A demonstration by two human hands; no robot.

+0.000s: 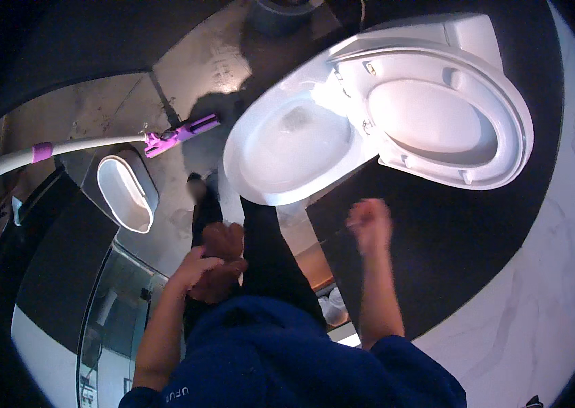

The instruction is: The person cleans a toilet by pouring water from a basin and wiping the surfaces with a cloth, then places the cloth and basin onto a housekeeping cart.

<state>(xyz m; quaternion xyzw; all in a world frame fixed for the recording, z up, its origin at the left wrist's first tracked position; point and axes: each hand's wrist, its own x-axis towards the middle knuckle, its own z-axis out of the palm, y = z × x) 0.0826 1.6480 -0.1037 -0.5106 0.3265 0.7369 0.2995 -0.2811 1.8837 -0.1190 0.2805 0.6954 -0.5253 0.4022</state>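
Note:
My left hand grips a brown cloth, which bunches above and below my fingers in front of my dark trousers. To the right, my right hand is raised with its fingers curled in; it looks blurred, and nothing shows in it. Just beyond it is a white toilet with its seat and lid both up. A small patch of water shows at the bottom of the bowl. Bright light glares near the seat hinges.
A mop with a purple head and pale pole lies at the left. Near it stands an oval white-lined bin. A dark round container is at the top. Glass panelling is at lower left, and a marbled wall curves along the right.

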